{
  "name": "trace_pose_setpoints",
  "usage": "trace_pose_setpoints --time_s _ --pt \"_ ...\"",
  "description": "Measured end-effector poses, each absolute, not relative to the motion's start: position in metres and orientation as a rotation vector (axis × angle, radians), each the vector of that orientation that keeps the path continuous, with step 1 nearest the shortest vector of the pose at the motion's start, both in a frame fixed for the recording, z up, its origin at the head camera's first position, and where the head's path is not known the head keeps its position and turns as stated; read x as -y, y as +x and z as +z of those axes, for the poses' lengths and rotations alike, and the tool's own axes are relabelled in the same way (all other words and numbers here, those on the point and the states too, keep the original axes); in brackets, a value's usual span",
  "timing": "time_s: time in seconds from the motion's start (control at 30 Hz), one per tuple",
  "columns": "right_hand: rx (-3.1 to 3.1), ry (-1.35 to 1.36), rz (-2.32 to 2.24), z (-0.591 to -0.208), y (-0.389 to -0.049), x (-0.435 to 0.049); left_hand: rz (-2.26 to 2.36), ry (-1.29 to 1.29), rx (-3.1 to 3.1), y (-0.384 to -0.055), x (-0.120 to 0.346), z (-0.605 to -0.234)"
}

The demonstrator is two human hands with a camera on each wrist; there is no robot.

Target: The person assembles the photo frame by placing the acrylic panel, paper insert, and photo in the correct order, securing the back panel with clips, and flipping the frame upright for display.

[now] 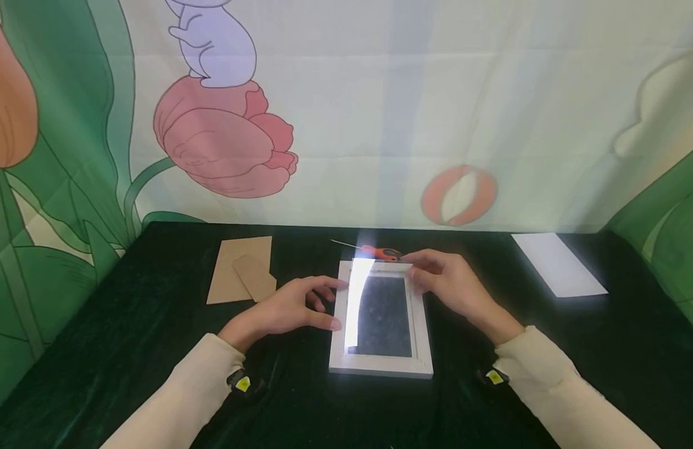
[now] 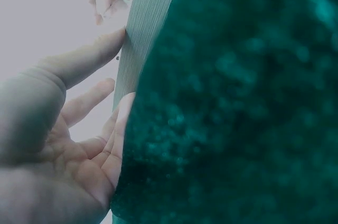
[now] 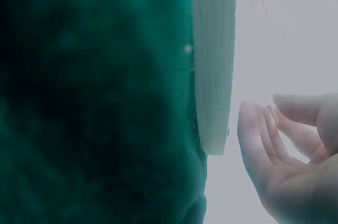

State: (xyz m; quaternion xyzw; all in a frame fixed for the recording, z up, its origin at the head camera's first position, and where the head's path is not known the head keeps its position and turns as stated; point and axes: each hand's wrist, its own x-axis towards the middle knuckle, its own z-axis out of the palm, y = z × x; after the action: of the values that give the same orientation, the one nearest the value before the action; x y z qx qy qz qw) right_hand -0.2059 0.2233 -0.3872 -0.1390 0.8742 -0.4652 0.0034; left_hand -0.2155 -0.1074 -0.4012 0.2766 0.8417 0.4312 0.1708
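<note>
A white picture frame [image 1: 380, 364] lies flat on dark green cloth, its opening dark with a bright glare strip down the left side. My left hand [image 1: 290, 305] is at the frame's left side, thumb and fingertips touching the edge. The left wrist view shows that thumb [image 2: 95, 57] extended against the frame's side [image 2: 145, 28]. Over the upper right corner is my right hand [image 1: 455, 284], fingers loosely bent. In the right wrist view, the right hand [image 3: 285, 160] has a gap between thumb and fingers, with nothing visible in it.
Behind the frame lies a screwdriver [image 1: 387, 253] with an orange and black handle. Brown cardboard [image 1: 219, 274] with a smaller brown piece [image 1: 252, 274] on it is at left. A white sheet [image 1: 559, 265] lies at right. A printed curtain [image 1: 346, 156] hangs behind the table.
</note>
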Motion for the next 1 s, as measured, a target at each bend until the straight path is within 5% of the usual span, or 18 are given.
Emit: trace_pose_setpoints --time_s 1.0 --pt "-2.772 -0.409 -1.254 -0.385 -0.233 -0.223 1.225 0.798 -2.412 -0.216 0.107 -0.402"
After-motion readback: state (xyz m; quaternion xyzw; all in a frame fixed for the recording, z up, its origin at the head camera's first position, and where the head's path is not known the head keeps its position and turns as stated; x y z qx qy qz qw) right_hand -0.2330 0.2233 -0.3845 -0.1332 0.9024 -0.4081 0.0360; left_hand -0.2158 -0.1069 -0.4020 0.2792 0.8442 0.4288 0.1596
